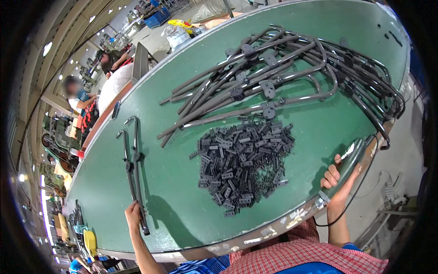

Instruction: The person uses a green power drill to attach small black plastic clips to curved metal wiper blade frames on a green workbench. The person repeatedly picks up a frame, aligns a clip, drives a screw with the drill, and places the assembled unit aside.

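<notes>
Head view shows a long green desk (173, 192) curving away under the fisheye lens. The left hand (133, 213) is closed around the near end of a bent metal tube assembly (133, 169), a pair of dark grey tubes with hooked far ends, joined near the middle by a small bracket. The assembly lies flat on the desk at its left side, well apart from the other parts. The right hand (336, 176) is wrapped around a powered hand tool (353, 155) resting at the desk's right edge, its cable trailing off below (the tool's tip is not clearly seen).

Between the hands lies a heap of small black plastic brackets (244, 162), and beyond it a tangled pile of the same grey bent tubes (283, 77), several fitted with black joint pieces.

The tube assembly is judged stiff and moderately light, probably thin-walled metal with a smooth painted surface that could slip in a loose grip. Held at one end, as it is now, its length would be expected to lever against the wrist, and the two tubes may pivot about the bracket. A firmer hold would likely be had nearer the bracket, where the weight seems to balance. Little fragility is suggested, though the paint could be scratched against other tubes.
</notes>
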{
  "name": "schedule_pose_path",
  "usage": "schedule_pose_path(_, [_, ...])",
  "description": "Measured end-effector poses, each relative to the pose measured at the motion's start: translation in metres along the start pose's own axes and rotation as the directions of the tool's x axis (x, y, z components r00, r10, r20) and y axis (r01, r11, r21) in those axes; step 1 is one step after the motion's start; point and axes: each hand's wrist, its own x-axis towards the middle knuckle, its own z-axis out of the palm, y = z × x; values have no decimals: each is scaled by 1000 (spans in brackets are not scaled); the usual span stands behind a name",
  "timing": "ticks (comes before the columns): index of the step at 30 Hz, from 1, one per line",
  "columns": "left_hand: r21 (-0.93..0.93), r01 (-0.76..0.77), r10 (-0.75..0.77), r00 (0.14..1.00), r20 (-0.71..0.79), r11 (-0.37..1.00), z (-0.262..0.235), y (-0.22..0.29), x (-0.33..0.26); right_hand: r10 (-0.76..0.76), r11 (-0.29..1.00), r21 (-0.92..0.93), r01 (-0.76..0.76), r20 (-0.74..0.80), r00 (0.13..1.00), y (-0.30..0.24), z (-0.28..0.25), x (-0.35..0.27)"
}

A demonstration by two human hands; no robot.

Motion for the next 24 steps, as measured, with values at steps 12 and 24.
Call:
schedule_pose_path(12, [549,-796,901,401,165,254,290,423,165,62,997,45,-57,-135,989,-5,13,2])
schedule_pose_path(24, [468,-775,903,394,-168,425,241,376,22,66,998,-10,-67,-77,995,-3,11,2])
